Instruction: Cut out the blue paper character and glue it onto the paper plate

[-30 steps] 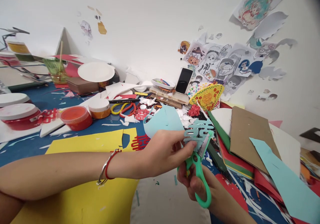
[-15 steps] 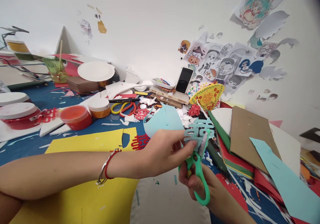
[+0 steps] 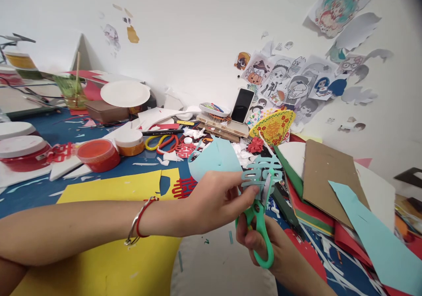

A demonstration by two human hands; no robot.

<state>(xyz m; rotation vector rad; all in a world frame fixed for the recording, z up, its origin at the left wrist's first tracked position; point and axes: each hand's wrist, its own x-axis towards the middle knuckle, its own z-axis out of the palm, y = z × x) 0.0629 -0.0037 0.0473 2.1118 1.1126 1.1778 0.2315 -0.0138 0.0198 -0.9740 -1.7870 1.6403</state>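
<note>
Between the thumb and fingers of my left hand (image 3: 214,199) is a light-blue paper cutout (image 3: 260,170) with a lattice-like character shape. My right hand (image 3: 260,241) has its fingers through the handles of green-handled scissors (image 3: 262,230). The scissor blades point up and lie at the lower right of the cutout, close to my left thumb. Behind my left hand lies a larger light-blue paper piece (image 3: 216,157). A red paper cutout (image 3: 184,187) of similar shape rests on the yellow sheet (image 3: 121,184), just left of my knuckles.
Paint tubs (image 3: 99,155) stand on the left, near yellow-and-red-handled scissors (image 3: 165,143). A phone (image 3: 243,105) leans upright at the back beside a yellow decorated fan-like piece (image 3: 273,128). Brown cardboard (image 3: 329,179) and a light-blue strip (image 3: 372,234) lie at the right among paper scraps.
The scissor handles have drawn a little closer together, and the blades stand slightly narrower at the cutout. My left hand keeps its hold; the whole view has shifted slightly.
</note>
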